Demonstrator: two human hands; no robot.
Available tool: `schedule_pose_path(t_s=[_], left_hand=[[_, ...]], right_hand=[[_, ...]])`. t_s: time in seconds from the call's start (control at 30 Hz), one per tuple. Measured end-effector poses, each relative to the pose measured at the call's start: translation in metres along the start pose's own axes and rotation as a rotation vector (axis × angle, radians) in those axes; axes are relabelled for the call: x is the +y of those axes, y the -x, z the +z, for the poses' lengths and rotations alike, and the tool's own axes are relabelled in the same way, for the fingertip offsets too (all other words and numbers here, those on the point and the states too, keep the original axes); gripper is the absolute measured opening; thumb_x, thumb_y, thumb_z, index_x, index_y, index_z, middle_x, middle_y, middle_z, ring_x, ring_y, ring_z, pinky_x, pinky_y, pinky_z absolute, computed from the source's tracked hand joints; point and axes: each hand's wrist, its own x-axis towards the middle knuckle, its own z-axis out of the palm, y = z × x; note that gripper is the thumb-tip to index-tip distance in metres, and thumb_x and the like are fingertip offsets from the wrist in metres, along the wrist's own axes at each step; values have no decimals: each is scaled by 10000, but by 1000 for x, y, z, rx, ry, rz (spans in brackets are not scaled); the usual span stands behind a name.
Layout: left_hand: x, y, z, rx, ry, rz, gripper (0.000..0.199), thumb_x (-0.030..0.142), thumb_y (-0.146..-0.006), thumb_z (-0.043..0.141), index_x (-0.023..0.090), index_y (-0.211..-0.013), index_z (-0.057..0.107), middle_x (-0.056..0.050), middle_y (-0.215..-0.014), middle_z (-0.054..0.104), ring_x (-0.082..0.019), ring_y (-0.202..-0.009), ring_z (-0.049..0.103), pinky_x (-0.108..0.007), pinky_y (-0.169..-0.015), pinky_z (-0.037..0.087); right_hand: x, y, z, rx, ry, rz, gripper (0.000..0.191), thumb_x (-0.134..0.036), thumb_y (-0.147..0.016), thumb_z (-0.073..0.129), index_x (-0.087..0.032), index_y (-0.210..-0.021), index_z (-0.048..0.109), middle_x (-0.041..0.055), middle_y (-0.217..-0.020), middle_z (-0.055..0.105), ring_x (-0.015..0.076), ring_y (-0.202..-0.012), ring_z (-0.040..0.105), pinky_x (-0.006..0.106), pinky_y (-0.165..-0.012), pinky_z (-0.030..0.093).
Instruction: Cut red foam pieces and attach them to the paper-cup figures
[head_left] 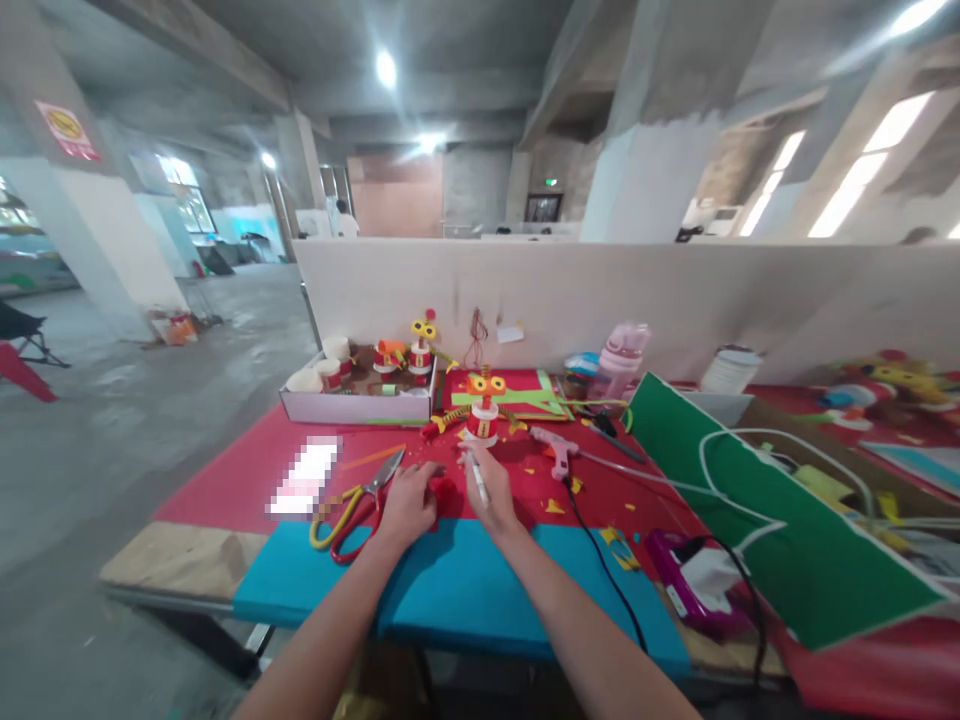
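My right hand (491,490) is closed on a slim white pen (478,480), its tip end toward the small figure. My left hand (410,500) rests low on the red surface, fingers stretched forward beside a red piece (444,493); the exact contact is unclear. Just beyond my right hand stands a toy figure (482,425) with orange-rimmed eyes, a white-and-red cup body and coiled arms. Scissors (367,492) with red and yellow handles lie left of my left hand, blades pointing away. A pink glue gun (556,450) lies to the right of the figure.
A white tray (360,408) holds paper cups and similar figures. Yellow scraps (555,507) litter the red cover. Green board (750,520), purple power strip (697,590) and cables crowd the right. A pink bottle (621,365) stands by the partition (525,290). A pixelated white patch (306,478) is left.
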Motion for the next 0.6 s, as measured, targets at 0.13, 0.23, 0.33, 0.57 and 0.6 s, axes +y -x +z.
schedule_pose_path(t_s=[0.13,0.23,0.33,0.57,0.6], left_hand=[[13,-2,-6,87,284,-129,321,147,-781,435,217,-1070,555,-41,-934,680,-202,-901,635,-357,-832,478],[30,-1,-6,48,515,-272,350,348,-864,448,219,-1188,476,-4,-762,646,-176,-673,625,-311,-650,504],[43,3,5,3,570,-254,479,377,-816,552,218,-1251,430,-36,-930,654,-178,-799,633,-303,-711,507],[30,3,11,84,612,-394,368,383,-876,423,213,-1203,431,33,-679,575,-94,-445,466,-219,-448,394],[24,-2,3,127,564,-401,342,396,-882,408,210,-1165,455,41,-650,550,-91,-440,448,-212,-442,371]], right_hand=[[4,-9,7,-51,86,-191,411,-133,-859,377,-222,-1215,563,103,-1045,644,218,-962,594,362,-866,476],[5,-6,2,-93,154,-267,475,-112,-842,389,-215,-1283,533,112,-1019,645,239,-968,569,383,-868,467],[3,-3,-3,-110,126,-277,500,-114,-838,397,-223,-1312,510,96,-993,652,232,-942,570,369,-852,474],[3,-3,-3,-100,-17,-213,510,-156,-896,360,-262,-1395,381,71,-1189,624,186,-1057,592,324,-920,472],[6,-4,-3,-68,-26,-172,502,-178,-904,367,-252,-1400,367,78,-1181,628,187,-1046,601,324,-909,479]])
